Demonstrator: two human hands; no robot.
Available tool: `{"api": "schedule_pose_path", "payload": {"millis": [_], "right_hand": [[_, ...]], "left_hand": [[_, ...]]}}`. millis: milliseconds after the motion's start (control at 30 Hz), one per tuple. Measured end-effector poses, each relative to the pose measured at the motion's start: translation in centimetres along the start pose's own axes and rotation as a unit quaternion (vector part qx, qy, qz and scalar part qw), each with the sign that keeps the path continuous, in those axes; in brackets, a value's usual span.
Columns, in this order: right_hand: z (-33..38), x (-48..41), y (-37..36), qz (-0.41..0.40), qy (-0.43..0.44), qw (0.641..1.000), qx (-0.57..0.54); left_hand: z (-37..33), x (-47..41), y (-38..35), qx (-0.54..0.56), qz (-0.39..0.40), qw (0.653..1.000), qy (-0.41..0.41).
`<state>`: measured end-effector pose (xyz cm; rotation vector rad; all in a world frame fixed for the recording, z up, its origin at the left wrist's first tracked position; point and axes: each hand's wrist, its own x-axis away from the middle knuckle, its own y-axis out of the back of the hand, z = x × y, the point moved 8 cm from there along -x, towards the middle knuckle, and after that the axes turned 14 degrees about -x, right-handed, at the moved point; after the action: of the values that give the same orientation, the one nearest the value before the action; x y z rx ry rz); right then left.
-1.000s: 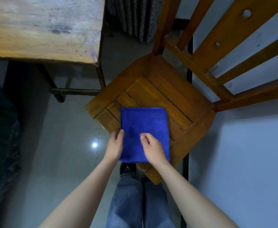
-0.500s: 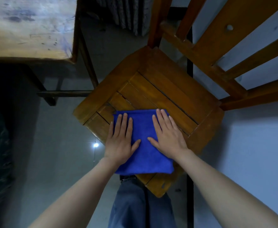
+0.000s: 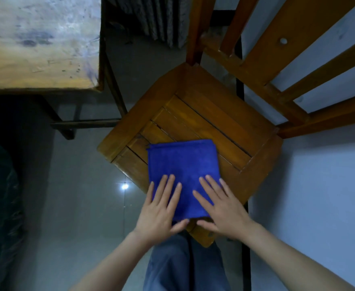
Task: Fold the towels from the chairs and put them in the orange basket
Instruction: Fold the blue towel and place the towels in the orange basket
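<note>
A folded blue towel (image 3: 182, 162) lies flat on the near corner of a wooden chair seat (image 3: 214, 114). My left hand (image 3: 161, 208) rests on the towel's near left part with straight fingers spread. My right hand (image 3: 220, 202) lies flat on its near right part, fingers straight too. Both thumbs point inward under the towel's near edge, which hangs slightly over the seat's corner. The orange basket is not in view.
A worn wooden table (image 3: 40, 43) stands at the upper left, its legs and crossbar reaching toward the chair. The chair's slatted back (image 3: 277, 59) rises at the upper right against a pale wall. Grey tiled floor lies to the left. My jeans-clad legs (image 3: 185, 263) stand below the seat.
Both hands went from holding the towel's near edge to pressing flat on it, then slid back toward me to its near end. The towel stays folded on the seat.
</note>
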<state>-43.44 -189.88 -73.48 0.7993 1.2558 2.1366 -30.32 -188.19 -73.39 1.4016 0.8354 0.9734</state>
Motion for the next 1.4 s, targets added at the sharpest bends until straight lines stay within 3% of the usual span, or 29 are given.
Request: {"api": "schedule_pose_path", "payload": {"millis": [100, 233, 400, 600, 800, 967, 1133, 1267, 1400], "right_hand": [[1.3, 3.1, -3.4, 0.055, -0.003, 0.998, -0.021], [2.4, 6.0, -5.2, 0.039, -0.026, 0.998, -0.032], [3.2, 7.4, -4.4, -0.111, -0.022, 0.993, 0.029], [2.9, 6.1, -0.4, -0.16, -0.04, 0.986, 0.032], [2.7, 6.4, 8.3, -0.182, -0.085, 0.98, 0.012], [3.1, 7.0, 17.0, -0.13, -0.12, 0.984, -0.007], [3.2, 8.8, 29.3, -0.215, -0.098, 0.969, 0.075], [5.4, 11.2, 39.2, -0.3, -0.049, 0.932, 0.197], [7.6, 12.7, 46.4, -0.345, -0.015, 0.906, 0.245]], "left_hand": [[-2.2, 3.2, -2.6, -0.05, 0.063, 0.996, -0.024], [-3.4, 4.1, -1.7, -0.055, -0.001, 0.998, 0.017], [-4.6, 4.0, -0.9, -0.033, -0.048, 0.998, -0.015], [-4.5, 2.4, 1.4, 0.014, -0.005, 0.996, -0.086], [-3.4, -0.6, 8.9, 0.022, 0.033, 0.996, -0.079], [-2.8, -3.5, 17.3, 0.0, 0.047, 0.994, -0.097], [-3.2, -7.4, 28.2, 0.026, 0.0, 0.998, -0.053], [-4.0, -9.9, 38.4, 0.022, -0.072, 0.994, -0.074], [-3.7, -11.0, 45.7, 0.011, -0.112, 0.989, -0.099]]}}
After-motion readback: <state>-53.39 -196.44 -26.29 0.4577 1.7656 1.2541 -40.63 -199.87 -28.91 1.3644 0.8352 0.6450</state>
